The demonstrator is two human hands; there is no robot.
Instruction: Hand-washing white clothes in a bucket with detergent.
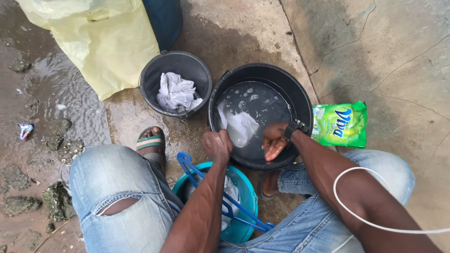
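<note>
A black basin of soapy water stands on the wet concrete in front of me, with a white cloth floating in it. My left hand is closed at the basin's near left rim, gripping the edge of the white cloth. My right hand, with a black watch on the wrist, dips into the water at the near side, fingers together and holding nothing I can see. A teal bucket with a blue handle sits between my knees with white cloth inside.
A smaller black bucket at the left holds a wrung white cloth. A green detergent packet lies right of the basin. A yellow plastic bag and a blue container stand behind. Puddles cover the ground at left.
</note>
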